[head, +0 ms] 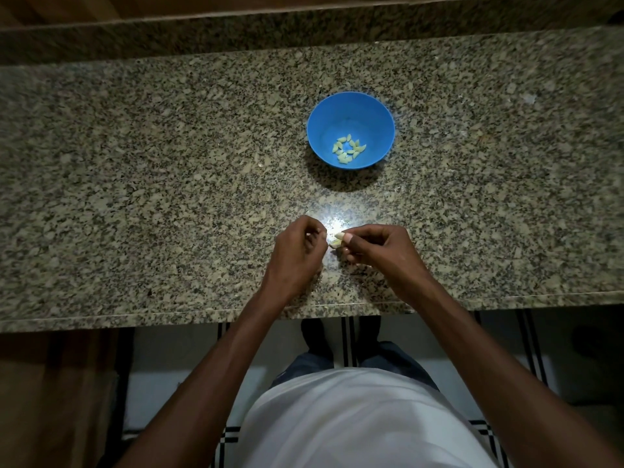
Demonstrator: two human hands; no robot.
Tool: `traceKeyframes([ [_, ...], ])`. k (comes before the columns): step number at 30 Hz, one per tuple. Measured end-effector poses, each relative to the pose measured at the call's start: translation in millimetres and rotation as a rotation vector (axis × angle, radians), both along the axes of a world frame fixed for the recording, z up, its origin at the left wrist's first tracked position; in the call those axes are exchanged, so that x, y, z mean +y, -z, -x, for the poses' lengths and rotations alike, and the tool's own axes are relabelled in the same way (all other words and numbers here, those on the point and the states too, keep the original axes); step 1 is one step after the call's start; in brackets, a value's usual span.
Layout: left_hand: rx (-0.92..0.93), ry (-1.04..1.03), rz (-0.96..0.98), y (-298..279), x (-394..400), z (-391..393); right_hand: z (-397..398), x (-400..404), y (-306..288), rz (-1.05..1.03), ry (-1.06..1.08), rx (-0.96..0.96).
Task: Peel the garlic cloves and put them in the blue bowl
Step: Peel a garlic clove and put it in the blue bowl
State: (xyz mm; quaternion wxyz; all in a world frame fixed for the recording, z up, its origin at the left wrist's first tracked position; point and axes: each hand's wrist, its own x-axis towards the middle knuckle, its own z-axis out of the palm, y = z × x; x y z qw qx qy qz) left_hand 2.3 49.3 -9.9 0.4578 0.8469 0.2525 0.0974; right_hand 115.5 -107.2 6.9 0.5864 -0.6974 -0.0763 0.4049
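Note:
A blue bowl [351, 111] stands on the granite counter, past my hands and a little to the right, with several peeled garlic cloves [349, 148] lying in its bottom. Near the counter's front edge my two hands meet over a bright glare spot. My right hand [374, 248] pinches a small pale garlic clove [336, 240] between thumb and fingertips. My left hand [297, 251] has its fingers curled, the fingertips pinching at the clove's left side. Most of the clove is hidden by my fingers.
The speckled granite counter [169, 180] runs the full width, with a raised ledge along the back. A small pale scrap [260, 165] lies left of the bowl. Bits of skin lie in the glare [334, 224]. Below the front edge are a tiled floor and my white shirt.

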Motion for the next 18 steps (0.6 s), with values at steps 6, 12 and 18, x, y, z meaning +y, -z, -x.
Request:
traceKeyframes([
  [6,-0.086,-0.079,0.333,-9.1,-1.1,5.3,-0.8,2.8,-2.0,-0.032,0.031,0.198],
  [12,-0.105,-0.11,0.4,-7.7,-2.2,6.0,1.5,5.4,-4.3,-0.017,0.003,0.15],
  [18,-0.125,-0.016,0.118,-9.2,1.4,6.2,-1.9,6.3,-3.7,0.015,-0.057,0.203],
])
